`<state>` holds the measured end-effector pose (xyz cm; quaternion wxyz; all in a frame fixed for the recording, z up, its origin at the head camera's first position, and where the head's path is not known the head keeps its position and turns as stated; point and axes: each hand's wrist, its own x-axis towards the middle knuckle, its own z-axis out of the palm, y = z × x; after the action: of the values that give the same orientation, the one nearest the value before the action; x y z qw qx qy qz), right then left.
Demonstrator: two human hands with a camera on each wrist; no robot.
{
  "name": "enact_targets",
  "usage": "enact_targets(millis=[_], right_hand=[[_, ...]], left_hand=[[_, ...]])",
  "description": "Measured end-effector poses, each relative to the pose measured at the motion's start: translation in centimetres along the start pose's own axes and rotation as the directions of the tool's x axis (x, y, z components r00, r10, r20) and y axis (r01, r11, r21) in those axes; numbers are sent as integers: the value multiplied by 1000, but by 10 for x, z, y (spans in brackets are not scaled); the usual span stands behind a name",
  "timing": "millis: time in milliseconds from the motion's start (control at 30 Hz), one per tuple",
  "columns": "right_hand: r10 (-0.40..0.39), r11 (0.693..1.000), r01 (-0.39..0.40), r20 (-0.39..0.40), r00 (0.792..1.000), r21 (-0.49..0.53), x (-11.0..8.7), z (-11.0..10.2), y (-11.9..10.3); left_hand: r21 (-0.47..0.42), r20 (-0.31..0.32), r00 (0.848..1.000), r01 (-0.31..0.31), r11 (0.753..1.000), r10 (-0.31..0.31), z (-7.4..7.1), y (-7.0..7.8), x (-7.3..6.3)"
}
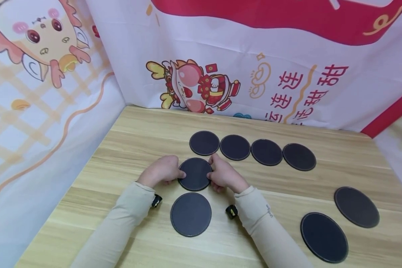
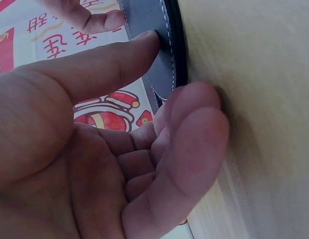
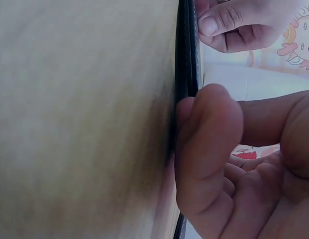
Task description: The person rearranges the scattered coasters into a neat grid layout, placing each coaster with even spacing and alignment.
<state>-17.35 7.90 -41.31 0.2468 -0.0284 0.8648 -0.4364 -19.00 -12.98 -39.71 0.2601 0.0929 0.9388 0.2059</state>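
Between both hands lies a round black coaster (image 1: pixel 195 174) with a stitched rim. My left hand (image 1: pixel 162 170) pinches its left edge, thumb on top. On the opposite edge, my right hand (image 1: pixel 225 175) grips the same coaster with its thumb over the rim. The left wrist view shows the left thumb (image 2: pixel 139 52) on the stitched face and the other fingers curled by the edge, close to the wood. In the right wrist view the coaster's rim (image 3: pixel 190 59) is seen edge-on beside the curled right fingers. Another coaster (image 1: pixel 191 214) lies just in front, between the forearms.
Several more black coasters form a row behind the hands, from the left one (image 1: pixel 204 143) to the right one (image 1: pixel 299 157). Two others, one nearer (image 1: pixel 324 237) and one farther (image 1: pixel 356 207), lie at the right of the wooden table (image 1: pixel 120 149). Printed cloth (image 1: pixel 127 48) hangs behind.
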Motion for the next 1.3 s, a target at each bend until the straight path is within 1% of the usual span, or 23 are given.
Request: enact_targets(millis=[200, 400, 533, 667, 767, 867, 1100, 1300], right_hand=[[-9, 1000, 9, -4, 1000, -19, -1, 1, 0], [0, 1000, 0, -10, 1000, -19, -3, -2, 1], [2, 999, -2, 2, 1000, -42, -2, -5, 3], [-6, 998, 8, 21, 1000, -66, -1, -9, 5], [-9, 998, 11, 35, 999, -55, -1, -13, 8], [-14, 1000, 15, 54, 998, -21, -2, -17, 11], [-37, 999, 34, 92, 995, 33, -5, -24, 16], [-48, 999, 46, 105, 993, 26, -7, -26, 15]], left_hand=[[20, 2, 1000, 4, 1000, -4, 0, 0, -1], [37, 12, 1000, 1, 999, -2, 1, 3, -1], [27, 30, 999, 17, 999, -18, 1, 6, -1], [26, 31, 999, 25, 999, -26, 2, 7, -1], [34, 27, 999, 25, 999, -25, 3, 7, -2], [40, 26, 999, 25, 999, -26, 3, 7, -2], [46, 42, 999, 26, 999, -28, 3, 9, -5], [63, 56, 998, 28, 998, -31, 2, 11, -7]])
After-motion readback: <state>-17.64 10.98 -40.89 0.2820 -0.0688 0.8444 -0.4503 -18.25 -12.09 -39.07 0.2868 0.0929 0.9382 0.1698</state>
